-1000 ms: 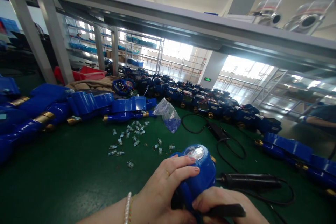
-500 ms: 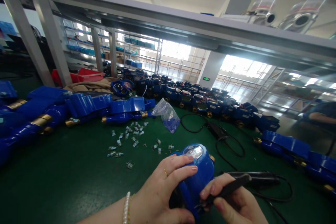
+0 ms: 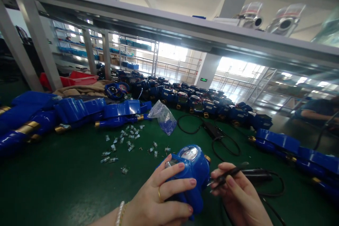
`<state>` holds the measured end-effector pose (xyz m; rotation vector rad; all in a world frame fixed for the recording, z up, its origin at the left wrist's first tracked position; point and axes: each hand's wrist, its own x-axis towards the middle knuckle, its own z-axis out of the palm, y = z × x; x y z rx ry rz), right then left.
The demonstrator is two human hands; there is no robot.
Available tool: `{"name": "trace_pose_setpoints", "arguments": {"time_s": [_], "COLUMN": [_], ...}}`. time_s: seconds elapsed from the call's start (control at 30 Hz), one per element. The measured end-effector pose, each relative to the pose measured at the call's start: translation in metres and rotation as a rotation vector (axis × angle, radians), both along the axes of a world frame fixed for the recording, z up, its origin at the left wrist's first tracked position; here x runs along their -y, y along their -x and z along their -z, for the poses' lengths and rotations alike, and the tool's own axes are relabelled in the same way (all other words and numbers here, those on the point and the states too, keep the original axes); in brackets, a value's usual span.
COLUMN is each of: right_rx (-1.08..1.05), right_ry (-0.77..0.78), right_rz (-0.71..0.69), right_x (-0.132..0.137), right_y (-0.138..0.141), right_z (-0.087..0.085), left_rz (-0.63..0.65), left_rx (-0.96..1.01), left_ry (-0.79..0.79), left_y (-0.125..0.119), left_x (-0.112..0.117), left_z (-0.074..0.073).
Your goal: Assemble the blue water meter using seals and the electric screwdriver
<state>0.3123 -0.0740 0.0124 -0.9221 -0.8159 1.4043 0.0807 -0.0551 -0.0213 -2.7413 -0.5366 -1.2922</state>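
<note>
A blue water meter (image 3: 194,166) with a round glass dial on top stands on the green table (image 3: 66,183) in front of me. My left hand (image 3: 161,197), with a ring and a pearl bracelet, is wrapped round the meter's left side. My right hand (image 3: 238,194) pinches a thin black tool (image 3: 229,174), whose tip points at the meter's right side. Behind it a second black tool (image 3: 255,176) with a cable lies on the table.
Several small metal clips (image 3: 124,143) lie scattered ahead, next to a clear plastic bag (image 3: 162,116). Rows of blue meters (image 3: 201,102) line the back, left and right. Black cables (image 3: 212,134) loop over the table. Another person's arm (image 3: 312,113) shows at far right.
My right hand has lifted the black tool away from the meter's lower side and raised its tip. My left hand has shifted its grip and the meter has turned slightly.
</note>
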Motion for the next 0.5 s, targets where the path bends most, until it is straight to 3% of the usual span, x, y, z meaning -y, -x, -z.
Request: {"name": "trace_pose_setpoints", "arguments": {"time_s": [0.17,0.3,0.37,0.43,0.5], "right_rx": [0.056,0.035,0.009,-0.013,-0.018], "right_ry": [-0.005,-0.014,-0.017,0.008,0.061], "right_rz": [0.064,0.086,0.110,0.151,0.174], "right_x": [-0.002,-0.008,-0.014,-0.021,-0.028], "right_y": [0.001,0.003,0.001,-0.002,-0.006], "right_z": [0.001,-0.004,-0.007,-0.010,-0.015], "left_rz": [-0.039,-0.058,-0.172,-0.298,-0.344], "left_rx": [-0.050,0.248,0.513,0.854,1.140], "left_ry": [0.044,0.114,0.424,0.922,1.315], "left_y": [0.002,0.004,0.008,0.013,0.019], "left_x": [0.008,0.005,-0.001,-0.011,-0.024], "left_z": [-0.004,-0.007,-0.013,-0.019,-0.022]}}
